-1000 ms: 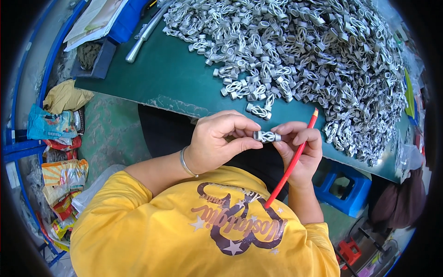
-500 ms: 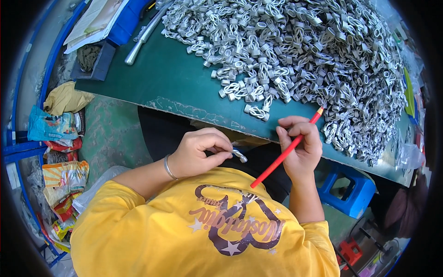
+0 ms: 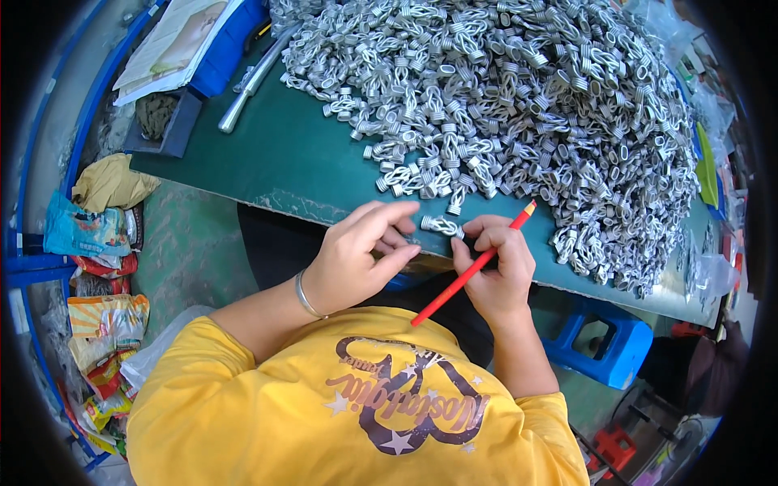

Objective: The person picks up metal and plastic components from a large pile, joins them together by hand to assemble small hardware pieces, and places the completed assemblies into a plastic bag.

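Note:
My left hand (image 3: pixel 365 249) hovers by the table's near edge, thumb and forefinger apart, and nothing shows between them. Tucked between the fingers of my right hand (image 3: pixel 498 271) is a red pencil (image 3: pixel 456 285) with a pale wooden tip, slanting up to the right. The tips of my right thumb and forefinger are at one end of a silvery ribbed loop piece (image 3: pixel 442 226) lying on the green table (image 3: pixel 219 154); whether they grip it I cannot tell. A large heap of similar metal pieces (image 3: pixel 519 105) spreads behind it.
A metal rod-like tool (image 3: pixel 243 97) lies at the table's left. Beyond it stand a blue bin (image 3: pixel 217 61) with papers and a grey box (image 3: pixel 174 130) holding a dark cloth. A blue stool (image 3: pixel 600 344) is under the table at right. Several bags (image 3: pixel 105 324) line the left side.
My left hand has moved forward and its fingers have parted; the small metal piece it pinched is no longer visible. My right hand has come left to the loop piece, still holding the pencil.

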{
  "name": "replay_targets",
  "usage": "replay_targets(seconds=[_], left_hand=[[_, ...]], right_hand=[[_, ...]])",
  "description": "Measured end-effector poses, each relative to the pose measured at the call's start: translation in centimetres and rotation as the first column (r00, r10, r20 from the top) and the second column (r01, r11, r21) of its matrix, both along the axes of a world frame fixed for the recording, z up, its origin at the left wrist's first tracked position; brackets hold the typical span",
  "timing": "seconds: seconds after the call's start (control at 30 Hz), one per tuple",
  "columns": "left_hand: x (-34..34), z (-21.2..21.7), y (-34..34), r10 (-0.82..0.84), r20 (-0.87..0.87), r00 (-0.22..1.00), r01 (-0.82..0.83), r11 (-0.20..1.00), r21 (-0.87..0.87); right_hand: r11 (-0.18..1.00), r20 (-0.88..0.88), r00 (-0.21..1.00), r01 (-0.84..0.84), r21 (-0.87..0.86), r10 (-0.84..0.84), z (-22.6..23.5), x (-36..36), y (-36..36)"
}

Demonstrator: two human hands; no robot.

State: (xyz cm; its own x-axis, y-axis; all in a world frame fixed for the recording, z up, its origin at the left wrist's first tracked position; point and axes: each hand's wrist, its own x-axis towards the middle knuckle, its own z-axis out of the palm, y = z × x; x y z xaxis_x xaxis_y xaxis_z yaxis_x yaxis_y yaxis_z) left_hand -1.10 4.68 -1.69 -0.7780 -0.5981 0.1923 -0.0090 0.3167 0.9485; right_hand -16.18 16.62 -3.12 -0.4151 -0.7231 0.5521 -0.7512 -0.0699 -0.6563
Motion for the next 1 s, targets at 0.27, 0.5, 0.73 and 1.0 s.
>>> replay_targets(seconds=[0.27, 0.5, 0.73, 1.0], left_hand=[[-0.2, -0.1, -0.7, -0.126, -0.013, 0.992, 0.126, 0.985, 0.116], [-0.4, 1.0, -0.4, -0.139, -0.163, 0.977, 0.135, 0.990, -0.033], [-0.4, 0.3, -0.1, -0.129, -0.181, 0.975, 0.139, 0.989, 0.043], [0.1, -0.7, 0.8, -0.117, -0.186, 0.975, 0.185, 0.894, 0.407]], right_hand=[[0.965, 0.397, 0.885, -0.178, -0.194, 0.243, 0.2, 0.5, 1.0], [0.920, 0.660, 0.644, -0.220, -0.325, 0.388, -0.3, 0.7, 1.1], [0.912, 0.417, 0.836, -0.214, -0.351, 0.357, 0.2, 0.9, 1.2], [0.918, 0.338, 0.884, -0.205, -0.339, 0.323, 0.6, 1.1, 1.7]])
